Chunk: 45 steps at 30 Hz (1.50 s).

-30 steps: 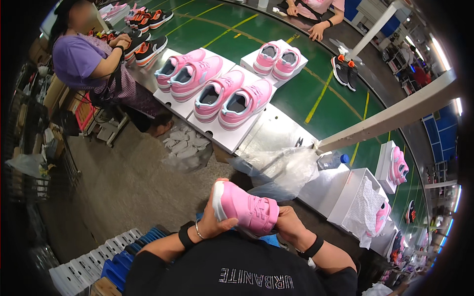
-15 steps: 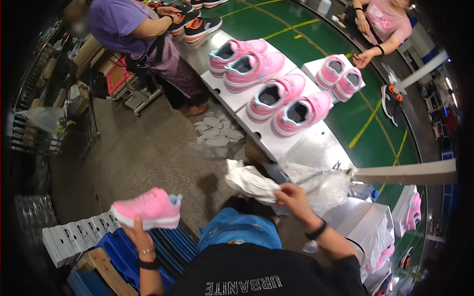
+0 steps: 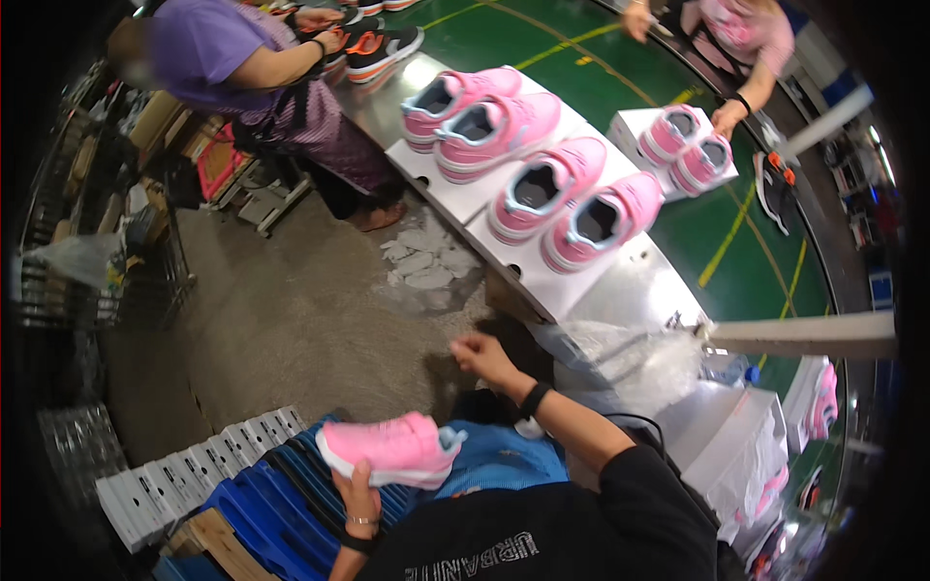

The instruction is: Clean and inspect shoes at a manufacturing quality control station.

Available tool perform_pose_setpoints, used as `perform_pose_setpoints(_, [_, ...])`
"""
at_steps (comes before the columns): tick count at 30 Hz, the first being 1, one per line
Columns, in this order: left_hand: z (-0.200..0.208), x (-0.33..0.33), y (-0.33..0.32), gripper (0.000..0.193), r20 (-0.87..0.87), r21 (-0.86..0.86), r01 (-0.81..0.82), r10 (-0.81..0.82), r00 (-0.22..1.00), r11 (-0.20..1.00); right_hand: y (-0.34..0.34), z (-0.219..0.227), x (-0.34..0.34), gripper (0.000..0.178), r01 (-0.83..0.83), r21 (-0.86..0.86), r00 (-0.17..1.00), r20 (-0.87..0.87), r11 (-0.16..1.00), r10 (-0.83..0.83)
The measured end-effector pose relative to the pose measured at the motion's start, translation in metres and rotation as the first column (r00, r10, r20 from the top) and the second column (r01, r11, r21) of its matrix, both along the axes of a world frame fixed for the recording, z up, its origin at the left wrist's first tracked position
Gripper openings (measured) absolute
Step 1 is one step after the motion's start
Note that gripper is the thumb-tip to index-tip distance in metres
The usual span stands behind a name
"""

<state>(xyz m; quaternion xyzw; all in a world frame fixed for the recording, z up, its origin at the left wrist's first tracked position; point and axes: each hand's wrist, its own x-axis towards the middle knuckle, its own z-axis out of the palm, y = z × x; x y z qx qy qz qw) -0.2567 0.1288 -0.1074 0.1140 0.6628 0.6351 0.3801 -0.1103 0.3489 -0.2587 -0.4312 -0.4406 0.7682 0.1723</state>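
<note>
Left hand (image 3: pixel 358 492) grips pink sneaker (image 3: pixel 389 449); right hand (image 3: pixel 481 356) loosely curled, empty.

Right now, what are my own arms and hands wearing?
The left hand is bare, with a thin bracelet and a dark band at the wrist. The right hand is bare too, with a black wristband; a black sleeve covers the upper arm.

We saw a green conveyor belt (image 3: pixel 581 39) beyond our fingers. White boxes (image 3: pixel 542 261) lay on it, bearing pink shoes (image 3: pixel 542 189).
</note>
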Motion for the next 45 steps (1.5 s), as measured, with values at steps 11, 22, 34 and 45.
perform_pose_setpoints(11, [0.056,0.181,0.184,0.091,0.348,0.598,0.648,-0.882,0.319,0.471,-0.156,0.183,0.254,0.08,0.313,-0.188,0.824,-0.434,0.931,-0.365])
perform_pose_setpoints(22, [0.056,0.455,0.118,0.08,0.407,0.711,0.703,-0.832,-0.378,0.028,-0.291,0.223,0.387,0.094,0.9,-0.133,0.254,-0.615,0.415,-0.747])
perform_pose_setpoints(34, [0.05,0.571,0.063,0.082,0.276,0.41,0.912,-0.951,-0.143,-0.019,-0.272,0.128,0.599,0.043,0.51,0.813,0.078,0.282,0.281,-0.956])
perform_pose_setpoints(45, [0.027,0.616,0.073,0.068,0.28,0.358,0.93,-0.942,-0.184,-0.075,-0.343,0.182,0.676,0.046,0.323,0.944,-0.348,0.182,0.064,-0.92])
